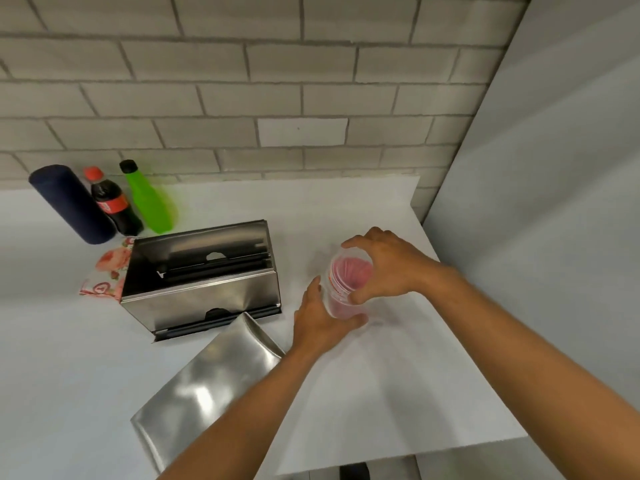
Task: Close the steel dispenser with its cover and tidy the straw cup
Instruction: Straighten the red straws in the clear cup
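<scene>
The straw cup [346,289] is gripped by left hand [320,323] and right hand [388,265]; squeezed unevenly, it could be tipped and straws spilled.

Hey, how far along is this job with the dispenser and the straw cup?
Nothing looks finished yet. In hand: the left hand and right hand both grip the straw cup on the counter. Left: the dispenser stands open, with its cover lying loose in front of it, waiting to go on.
</scene>
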Demonstrator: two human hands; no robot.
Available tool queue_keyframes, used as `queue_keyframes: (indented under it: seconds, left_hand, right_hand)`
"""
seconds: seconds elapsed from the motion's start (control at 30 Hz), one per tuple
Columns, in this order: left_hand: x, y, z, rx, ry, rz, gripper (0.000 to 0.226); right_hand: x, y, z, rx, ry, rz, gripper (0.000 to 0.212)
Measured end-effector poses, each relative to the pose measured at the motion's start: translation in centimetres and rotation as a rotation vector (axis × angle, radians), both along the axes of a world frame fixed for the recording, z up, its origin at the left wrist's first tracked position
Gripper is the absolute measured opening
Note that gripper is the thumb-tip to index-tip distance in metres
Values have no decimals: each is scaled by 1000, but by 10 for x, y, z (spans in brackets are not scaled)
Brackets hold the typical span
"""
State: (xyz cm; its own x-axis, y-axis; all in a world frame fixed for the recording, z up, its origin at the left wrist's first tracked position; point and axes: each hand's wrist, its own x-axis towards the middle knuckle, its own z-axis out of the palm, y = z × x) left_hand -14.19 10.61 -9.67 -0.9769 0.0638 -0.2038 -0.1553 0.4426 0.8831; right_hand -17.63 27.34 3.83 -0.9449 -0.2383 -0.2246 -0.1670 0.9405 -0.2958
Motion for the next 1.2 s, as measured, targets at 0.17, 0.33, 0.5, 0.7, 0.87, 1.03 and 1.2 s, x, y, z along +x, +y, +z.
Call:
queue_keyframes:
  seconds: [0.17, 0.33, 0.5, 0.7, 0.87, 1.03, 1.2]
  left_hand:
    - [-2, 11, -2, 39, 82, 43, 116]
    - [-7, 19, -7, 117, 112, 72, 108]
    - [-12, 27, -12, 111, 144, 80, 94]
    - [-13, 31, -22, 140, 140, 132, 93]
    - [-13, 34, -23, 145, 149, 166, 90]
    - [-14, 35, -26, 138, 165, 178, 89]
    - [-14, 35, -28, 134, 177, 180, 91]
  right_hand:
    - [-16, -2, -10, 17, -24, 59, 110]
    - [-20, 0, -18, 35, -1, 98, 108]
    - [-22, 3, -17, 27, -12, 116, 108]
    - [-22, 3, -15, 33, -13, 129, 108]
    - [-22, 2, -15, 52, -27, 142, 110]
    - [-23, 2, -14, 68, -36, 148, 112]
    - [-24, 0, -15, 90, -25, 157, 115]
